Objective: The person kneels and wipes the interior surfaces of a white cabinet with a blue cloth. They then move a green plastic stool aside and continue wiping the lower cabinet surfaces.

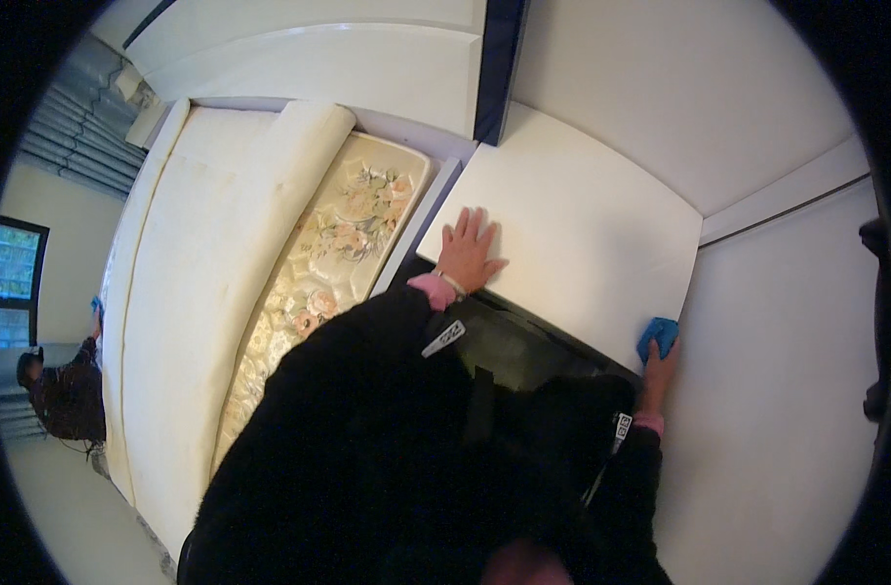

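Observation:
A white bedside cabinet top lies before me. My left hand rests palm down on it near its left front corner, fingers spread and nothing held. At the right front corner, my right hand grips a folded blue cloth against the top's edge. The dark front of the cabinet shows below the top, partly covered by my black sleeves and body.
Left of the cabinet stands a bed with a floral mattress and a partly rolled cream pad. Its white headboard rises behind. A white panel borders the right side. Another person is at the bed's far side.

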Action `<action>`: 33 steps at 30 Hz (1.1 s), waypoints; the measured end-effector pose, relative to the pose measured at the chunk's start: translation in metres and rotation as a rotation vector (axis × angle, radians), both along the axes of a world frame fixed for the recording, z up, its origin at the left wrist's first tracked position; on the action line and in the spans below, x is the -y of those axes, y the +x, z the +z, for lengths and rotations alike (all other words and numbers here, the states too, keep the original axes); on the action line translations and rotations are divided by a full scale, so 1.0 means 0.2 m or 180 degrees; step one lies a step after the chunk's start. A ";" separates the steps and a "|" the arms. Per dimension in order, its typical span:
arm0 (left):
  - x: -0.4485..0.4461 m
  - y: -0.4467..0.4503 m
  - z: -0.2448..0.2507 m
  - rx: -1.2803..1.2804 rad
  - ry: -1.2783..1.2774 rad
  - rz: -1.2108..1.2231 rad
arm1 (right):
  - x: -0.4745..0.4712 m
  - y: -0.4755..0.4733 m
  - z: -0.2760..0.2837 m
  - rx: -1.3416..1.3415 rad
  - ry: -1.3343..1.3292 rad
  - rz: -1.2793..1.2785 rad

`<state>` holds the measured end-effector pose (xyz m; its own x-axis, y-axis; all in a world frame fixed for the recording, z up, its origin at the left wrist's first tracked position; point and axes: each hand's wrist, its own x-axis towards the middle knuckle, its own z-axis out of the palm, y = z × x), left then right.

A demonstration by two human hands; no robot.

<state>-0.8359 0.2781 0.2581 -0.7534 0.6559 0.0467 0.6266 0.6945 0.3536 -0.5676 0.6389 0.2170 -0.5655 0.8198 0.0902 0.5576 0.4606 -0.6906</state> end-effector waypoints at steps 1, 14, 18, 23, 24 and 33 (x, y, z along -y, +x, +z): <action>-0.01 -0.02 0.00 -0.0056 -0.0154 0.0306 | 0.02 -0.01 0.02 0.0075 0.0175 0.0016; 0.16 -0.16 -0.08 0.0197 -0.0361 0.0447 | 0.72 -0.39 0.16 0.1501 0.1887 0.1103; 0.16 -0.14 -0.07 -0.0212 -0.0315 0.0340 | 0.93 -0.63 0.17 0.1082 0.1880 0.2050; 0.22 -0.13 -0.07 -0.0304 -0.0313 -0.0193 | 0.91 -0.95 0.27 0.1595 0.1668 0.1238; 0.24 -0.14 -0.08 -0.0216 -0.0282 -0.0362 | 0.91 -1.04 0.28 0.1320 0.1704 0.1393; 0.31 -0.15 -0.08 0.0305 0.1557 -0.0133 | 1.23 -1.46 0.24 0.0214 0.2174 0.3537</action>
<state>-0.8664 0.2159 0.2428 -0.7430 0.6041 0.2882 0.5991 0.4081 0.6889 -0.8597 0.3936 0.2650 -0.9265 -0.2854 0.2453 -0.3214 0.9391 -0.1213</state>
